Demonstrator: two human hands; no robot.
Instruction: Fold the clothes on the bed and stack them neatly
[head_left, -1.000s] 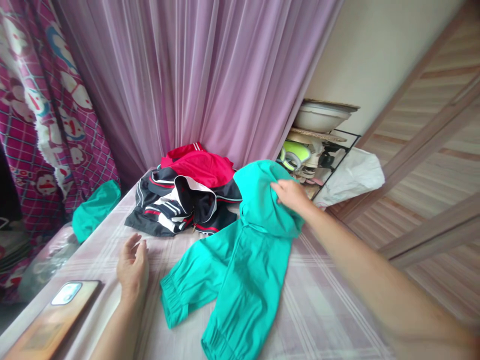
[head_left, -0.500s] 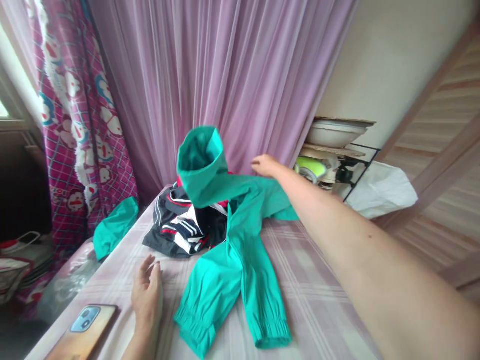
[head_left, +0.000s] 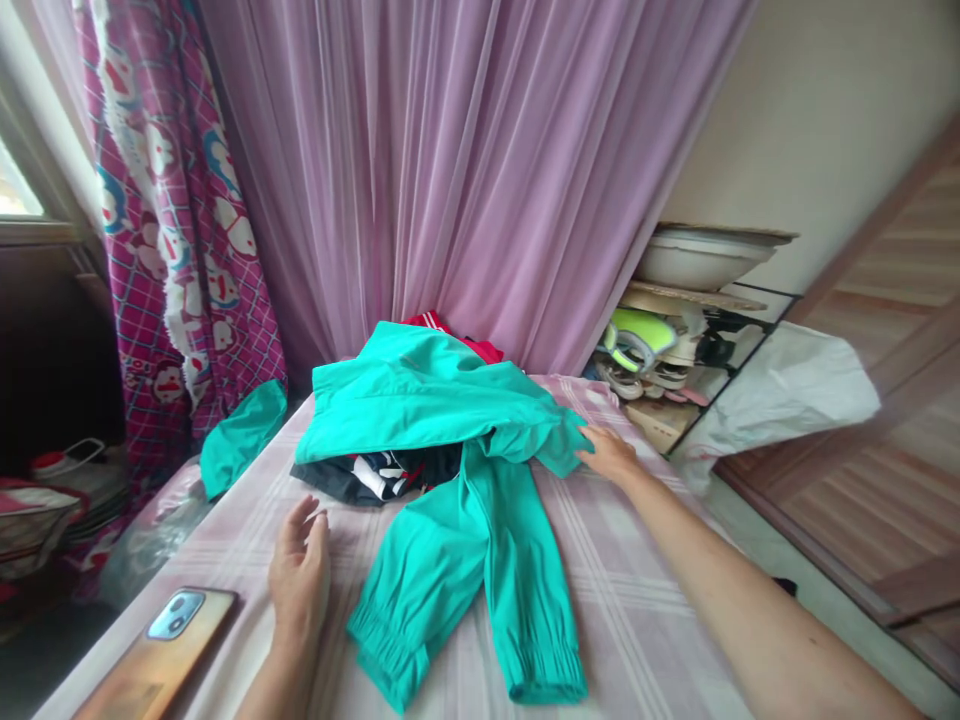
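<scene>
Touching waistband edge of teal jogger pants (head_left: 450, 450), right hand (head_left: 611, 455) lying flat, gripping nothing; left hand (head_left: 300, 580) resting open lower centre; fabric looking soft, light, best pinched at waistband.

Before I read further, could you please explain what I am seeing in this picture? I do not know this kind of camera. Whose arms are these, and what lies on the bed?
There is no machine here. A person wears a camera on the head, looking forward and down, so the two bare arms are the person's own.

The left hand rests open on the checked bed cover, holding nothing. A phone lies beside it.

The right hand reaches forward and touches the edge of the green trousers. Whether it grips the cloth, I cannot tell.

The trousers lie spread out: their legs point toward the camera and their upper part lies over a pile of dark and red clothes. Behind hangs a pink curtain.
</scene>
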